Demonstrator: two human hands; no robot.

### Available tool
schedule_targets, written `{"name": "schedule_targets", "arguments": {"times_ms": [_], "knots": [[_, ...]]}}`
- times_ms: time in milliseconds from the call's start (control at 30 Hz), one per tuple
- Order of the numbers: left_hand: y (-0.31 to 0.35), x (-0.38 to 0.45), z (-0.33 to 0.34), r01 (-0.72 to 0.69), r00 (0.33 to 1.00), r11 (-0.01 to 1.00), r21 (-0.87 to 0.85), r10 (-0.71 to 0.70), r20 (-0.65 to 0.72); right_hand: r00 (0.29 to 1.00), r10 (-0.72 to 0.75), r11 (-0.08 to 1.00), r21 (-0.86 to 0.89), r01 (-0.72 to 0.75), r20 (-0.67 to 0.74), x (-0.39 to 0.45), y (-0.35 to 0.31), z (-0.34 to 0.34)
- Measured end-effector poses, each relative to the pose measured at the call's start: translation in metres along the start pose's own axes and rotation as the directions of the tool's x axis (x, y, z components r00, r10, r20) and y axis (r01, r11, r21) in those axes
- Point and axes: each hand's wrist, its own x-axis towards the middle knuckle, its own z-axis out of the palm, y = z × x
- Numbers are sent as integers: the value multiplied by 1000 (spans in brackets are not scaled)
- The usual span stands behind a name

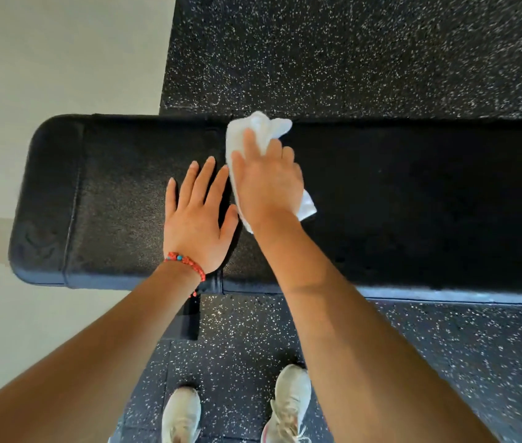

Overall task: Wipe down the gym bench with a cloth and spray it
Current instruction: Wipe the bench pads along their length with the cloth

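A black padded gym bench (413,203) runs across the view from left to right. My right hand (269,183) presses a crumpled white cloth (263,129) flat on the pad near its middle, and the cloth reaches the far edge. My left hand (197,215) lies flat on the pad just left of the cloth, fingers spread, holding nothing; a red bead bracelet sits on its wrist. No spray bottle is in view.
Black speckled rubber flooring (365,52) lies beyond and in front of the bench. A pale floor (45,75) borders it on the left, under the bench's rounded end (48,199). My two light shoes (290,404) stand close to the bench's near side.
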Motion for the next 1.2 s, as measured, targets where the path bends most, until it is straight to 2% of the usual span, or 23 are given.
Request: {"name": "schedule_targets", "arguments": {"times_ms": [67, 133, 200, 300, 433, 567, 700, 833, 967, 1033, 1100, 1200], "knots": [[0, 0, 0, 9, 1000, 1000, -14, -9, -1, 997, -76, 997, -24, 76, 9, 6, 6, -2], [0, -1, 0, 13, 1000, 999, -30, -13, -2, 996, -93, 994, -53, 93, 7, 12, 27, -6], [0, -1, -1, 17, 1000, 999, -35, -17, 8, 999, 39, 998, -57, -40, -25, 21, 54, -10], [0, -1, -2, 13, 1000, 999, -35, -12, 20, 952, 285, 957, -24, -289, -108, 26, 82, -17], [1, 0, -4, 9, 999, 998, -55, -7, 46, 920, 377, 926, 19, -377, -109, 22, 65, -13], [-2, 2, -9, 21, 999, 984, -177, -16, 33, 957, 283, 959, -4, -284, -63, 12, 33, -6], [-7, 3, -17, 26, 999, 956, -292, -33, -18, 963, 268, 963, -25, -268, -23, 12, 26, -8], [-27, 10, -23, 36, 999, 985, -166, -41, -29, 959, 283, 942, 185, -281, 18, 0, 13, -14], [-50, 12, -24, 28, 1000, 998, -56, -27, 13, 983, 183, 926, 338, -166, -19, -15, -35, -9], [-56, 10, -22, 10, 1000, 999, -40, -9, 27, 991, 131, 953, 279, -115, -37, -8, -51, -4], [-57, 10, -20, 6, 1000, 999, -39, -5, 26, 994, 84, 990, 122, -76, -63, 6, -55, 1], [-58, 10, -18, 9, 1000, 999, -40, -8, 25, 998, 57, 998, 20, -57, 6, 32, -52, 9]]}}
